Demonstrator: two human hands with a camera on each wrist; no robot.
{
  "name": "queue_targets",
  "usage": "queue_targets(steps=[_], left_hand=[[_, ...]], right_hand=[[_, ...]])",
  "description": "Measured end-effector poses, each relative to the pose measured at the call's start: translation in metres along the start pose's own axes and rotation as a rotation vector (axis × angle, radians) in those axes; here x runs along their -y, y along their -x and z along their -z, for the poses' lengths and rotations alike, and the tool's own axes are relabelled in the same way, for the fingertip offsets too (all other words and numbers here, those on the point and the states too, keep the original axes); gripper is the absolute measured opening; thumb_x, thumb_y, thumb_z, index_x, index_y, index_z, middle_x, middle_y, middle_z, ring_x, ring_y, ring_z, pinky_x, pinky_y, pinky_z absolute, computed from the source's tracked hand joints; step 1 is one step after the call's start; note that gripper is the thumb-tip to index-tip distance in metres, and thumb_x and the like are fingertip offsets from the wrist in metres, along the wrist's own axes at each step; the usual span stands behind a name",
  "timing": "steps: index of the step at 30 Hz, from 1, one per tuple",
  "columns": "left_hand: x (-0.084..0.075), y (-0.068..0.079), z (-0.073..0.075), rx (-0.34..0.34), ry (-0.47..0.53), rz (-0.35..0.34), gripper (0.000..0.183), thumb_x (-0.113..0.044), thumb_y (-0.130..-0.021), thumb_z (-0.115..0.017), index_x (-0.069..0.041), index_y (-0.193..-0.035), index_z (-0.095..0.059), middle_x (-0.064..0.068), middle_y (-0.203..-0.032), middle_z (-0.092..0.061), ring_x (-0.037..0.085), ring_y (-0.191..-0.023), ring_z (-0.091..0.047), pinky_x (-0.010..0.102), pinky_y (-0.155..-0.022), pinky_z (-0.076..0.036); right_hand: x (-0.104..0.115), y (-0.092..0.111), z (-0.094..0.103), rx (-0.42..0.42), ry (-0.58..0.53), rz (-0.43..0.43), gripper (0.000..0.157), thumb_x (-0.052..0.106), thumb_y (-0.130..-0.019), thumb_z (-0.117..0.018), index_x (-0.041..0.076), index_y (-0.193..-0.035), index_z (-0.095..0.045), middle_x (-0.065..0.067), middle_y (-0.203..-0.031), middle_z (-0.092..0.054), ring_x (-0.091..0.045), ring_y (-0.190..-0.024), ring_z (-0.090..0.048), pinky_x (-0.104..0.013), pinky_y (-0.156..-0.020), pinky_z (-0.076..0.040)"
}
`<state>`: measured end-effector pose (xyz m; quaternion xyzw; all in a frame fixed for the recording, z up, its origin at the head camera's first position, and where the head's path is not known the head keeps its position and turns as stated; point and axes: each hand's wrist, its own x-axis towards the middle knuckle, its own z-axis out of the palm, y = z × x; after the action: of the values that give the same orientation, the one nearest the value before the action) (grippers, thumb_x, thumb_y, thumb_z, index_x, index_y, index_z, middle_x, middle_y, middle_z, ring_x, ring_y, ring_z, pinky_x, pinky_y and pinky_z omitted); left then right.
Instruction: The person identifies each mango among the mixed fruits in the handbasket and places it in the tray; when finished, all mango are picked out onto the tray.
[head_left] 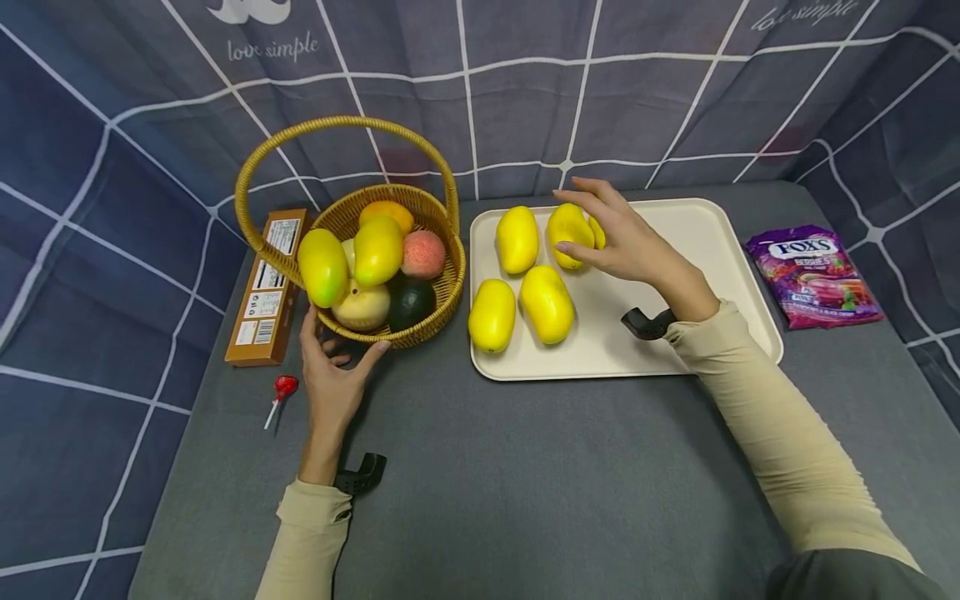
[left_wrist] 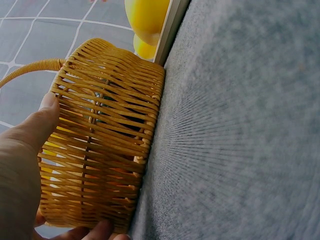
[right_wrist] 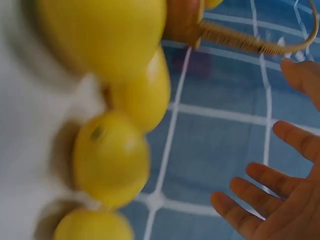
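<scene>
A wicker basket (head_left: 442,312) with a tall handle holds two yellow-green mangoes (head_left: 322,268), an orange fruit (head_left: 390,215), a pinkish-red fruit (head_left: 423,254), a pale round fruit (head_left: 362,307) and a dark green fruit (head_left: 411,304). My left hand (head_left: 332,387) grips its near left side, with the thumb at the rim in the left wrist view. Several yellow mangoes (head_left: 547,304) lie on the left half of a cream tray (head_left: 637,350). Over the far mango (head_left: 567,232), my right hand (head_left: 626,237) hovers with fingers spread; the right wrist view shows nothing in it.
Left of the basket lies a brown box (head_left: 262,312) with white labels. A red lollipop (head_left: 283,390) is in front of it. A purple candy bag (head_left: 813,277) lies right of the tray. Checked cloth (head_left: 525,108) hangs behind the grey table (head_left: 525,483).
</scene>
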<state>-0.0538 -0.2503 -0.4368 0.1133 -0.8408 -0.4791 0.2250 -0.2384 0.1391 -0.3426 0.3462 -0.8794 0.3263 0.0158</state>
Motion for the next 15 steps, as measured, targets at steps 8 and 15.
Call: queue_targets(steps=[8, 15], left_hand=[[0.000, -0.001, 0.001, -0.004, 0.012, -0.001, 0.105, -0.018, -0.075, -0.086, -0.031, -0.156, -0.019, 0.008, -0.152, -0.035, 0.031, -0.112, -0.052, 0.038, -0.083, -0.044], [0.000, -0.001, 0.001, -0.001, 0.008, -0.013, 0.107, -0.017, -0.074, -0.087, -0.029, -0.156, -0.019, 0.005, -0.154, -0.033, 0.031, -0.113, -0.053, 0.039, -0.082, -0.045]], right_hand=[[0.042, -0.024, -0.016, 0.076, -0.052, 0.093, 0.065, 0.038, -0.090, -0.070, 0.023, -0.147, -0.044, -0.008, -0.153, -0.036, -0.028, -0.142, -0.034, -0.054, -0.111, -0.033], [0.062, -0.034, -0.037, 0.131, -0.062, 0.125, 0.063, 0.040, -0.091, -0.068, 0.023, -0.148, -0.044, -0.006, -0.151, -0.038, -0.027, -0.139, -0.037, -0.049, -0.111, -0.035]])
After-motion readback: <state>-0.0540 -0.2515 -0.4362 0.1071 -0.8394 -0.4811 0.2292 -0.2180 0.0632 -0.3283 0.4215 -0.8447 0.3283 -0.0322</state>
